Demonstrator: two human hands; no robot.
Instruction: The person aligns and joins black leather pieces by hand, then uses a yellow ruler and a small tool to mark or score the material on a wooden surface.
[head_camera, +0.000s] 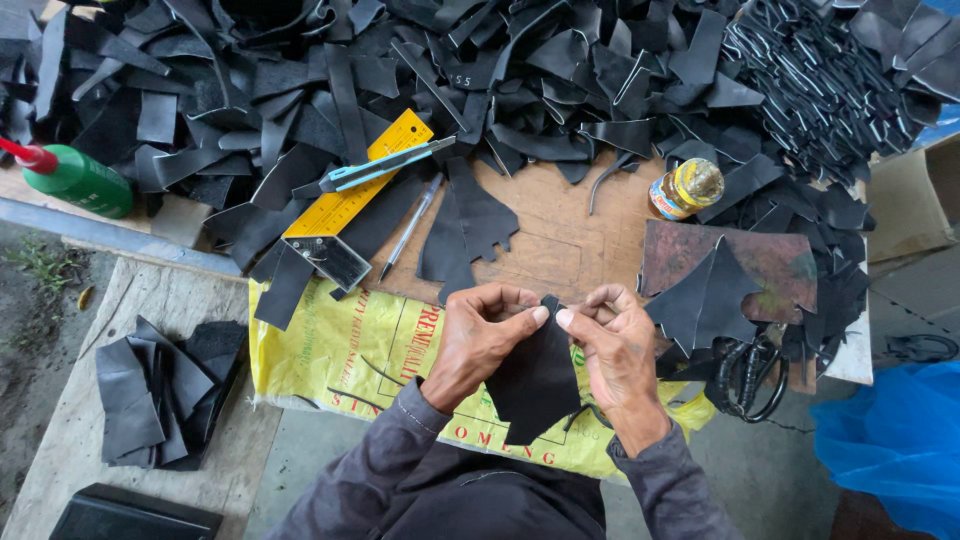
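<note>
Pinching a black leather piece (535, 385) in both grips, left hand (478, 340) and right hand (615, 345) work beside scissors (748, 378), scraps (560, 70).

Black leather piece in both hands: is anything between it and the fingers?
Nothing visible. The left hand and right hand pinch the top edge of the flat black leather piece directly, fingertips on it, above the yellow printed sack.
</note>
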